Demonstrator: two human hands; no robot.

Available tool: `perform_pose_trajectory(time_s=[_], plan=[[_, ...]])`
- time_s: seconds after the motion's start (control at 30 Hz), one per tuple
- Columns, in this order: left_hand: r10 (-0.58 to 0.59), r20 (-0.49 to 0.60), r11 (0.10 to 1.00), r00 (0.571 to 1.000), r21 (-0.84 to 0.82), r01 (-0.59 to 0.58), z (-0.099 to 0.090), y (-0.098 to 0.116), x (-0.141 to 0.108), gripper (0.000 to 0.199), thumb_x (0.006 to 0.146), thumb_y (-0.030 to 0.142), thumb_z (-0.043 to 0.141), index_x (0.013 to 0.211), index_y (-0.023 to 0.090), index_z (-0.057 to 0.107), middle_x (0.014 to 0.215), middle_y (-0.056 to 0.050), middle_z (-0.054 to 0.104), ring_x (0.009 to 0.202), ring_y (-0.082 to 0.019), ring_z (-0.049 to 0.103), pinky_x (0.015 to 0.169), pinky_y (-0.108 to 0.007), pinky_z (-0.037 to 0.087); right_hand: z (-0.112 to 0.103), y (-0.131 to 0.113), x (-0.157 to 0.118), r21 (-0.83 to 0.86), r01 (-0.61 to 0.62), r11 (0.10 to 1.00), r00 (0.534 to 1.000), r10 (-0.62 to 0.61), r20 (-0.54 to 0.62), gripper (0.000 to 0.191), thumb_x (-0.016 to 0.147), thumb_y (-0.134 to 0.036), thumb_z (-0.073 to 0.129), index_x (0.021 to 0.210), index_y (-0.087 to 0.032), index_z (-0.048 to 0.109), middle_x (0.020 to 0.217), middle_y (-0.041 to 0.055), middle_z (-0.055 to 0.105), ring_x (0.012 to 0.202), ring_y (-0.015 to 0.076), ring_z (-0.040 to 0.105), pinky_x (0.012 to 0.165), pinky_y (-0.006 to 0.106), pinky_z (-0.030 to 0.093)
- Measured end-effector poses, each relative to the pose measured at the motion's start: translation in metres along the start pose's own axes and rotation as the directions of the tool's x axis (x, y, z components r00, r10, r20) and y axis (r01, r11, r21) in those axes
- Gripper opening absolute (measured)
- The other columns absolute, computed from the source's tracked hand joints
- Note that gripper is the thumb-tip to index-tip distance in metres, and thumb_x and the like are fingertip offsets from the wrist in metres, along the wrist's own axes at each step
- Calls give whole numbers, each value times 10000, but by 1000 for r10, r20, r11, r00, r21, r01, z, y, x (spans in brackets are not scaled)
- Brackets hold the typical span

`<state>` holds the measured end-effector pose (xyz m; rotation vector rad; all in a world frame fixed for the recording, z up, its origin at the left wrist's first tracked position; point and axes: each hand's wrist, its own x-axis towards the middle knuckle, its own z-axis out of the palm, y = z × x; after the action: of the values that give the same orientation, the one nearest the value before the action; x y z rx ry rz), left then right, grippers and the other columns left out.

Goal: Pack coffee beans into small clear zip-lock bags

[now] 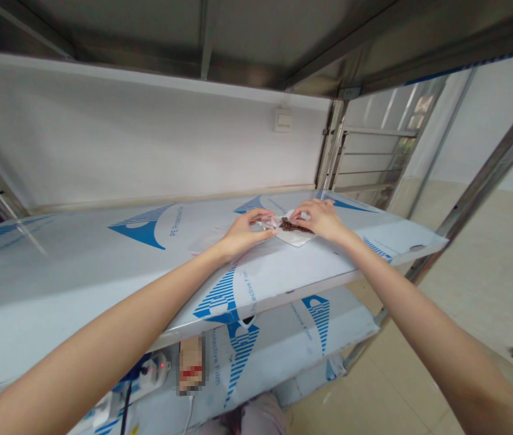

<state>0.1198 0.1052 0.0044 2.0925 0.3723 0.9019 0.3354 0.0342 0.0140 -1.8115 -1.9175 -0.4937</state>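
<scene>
A small clear plastic bag (266, 223) and a white paper or wrapper (296, 237) lie on the film-covered shelf (79, 272). Dark brown pieces (293, 226) rest on the white wrapper. From the left, my left hand (248, 232) pinches the clear plastic between thumb and fingers. My right hand (322, 217) is bent over the wrapper's right side, its fingertips at the brown pieces; whether it grips any of them is too small to make out.
Metal posts (330, 145) and an upper shelf (247, 42) frame the space. On the lower shelf (274, 356) sit a power strip (153, 371) with red lights and a blurred-out item (191, 362) with a white cable. A wall switch (283, 120) is behind.
</scene>
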Motion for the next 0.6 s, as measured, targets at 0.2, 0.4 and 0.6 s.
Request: perform_pose_trajectory(time_s=[0.2, 0.4, 0.6], plan=[[-9, -5, 1000, 1000, -15, 9, -1, 1, -1, 435, 660, 330, 694, 1036, 147, 577, 1136, -115, 632, 1095, -211, 556, 1020, -391, 349, 6, 0, -2, -85, -25, 996, 994, 34, 106, 166, 824, -332, 563, 837, -247, 705, 977, 52, 670, 938, 254, 519, 751, 361, 265], [-16, -13, 1000, 1000, -15, 15, -2, -1, 0, 421, 673, 323, 690, 1038, 146, 579, 1145, -119, 626, 1075, -209, 567, 1003, -392, 364, 8, -3, 0, -126, 11, 992, 986, 9, 164, 158, 821, -328, 566, 827, -254, 706, 954, 51, 663, 954, 256, 512, 769, 368, 253], [-19, -38, 999, 999, -50, 17, -1, -5, 3, 442, 664, 341, 699, 1043, 148, 580, 1131, -113, 638, 1086, -213, 570, 1003, -380, 360, 15, 1, 0, -136, 29, 990, 985, -5, 174, 153, 812, -317, 563, 820, -260, 705, 927, 50, 666, 932, 258, 515, 767, 372, 261]])
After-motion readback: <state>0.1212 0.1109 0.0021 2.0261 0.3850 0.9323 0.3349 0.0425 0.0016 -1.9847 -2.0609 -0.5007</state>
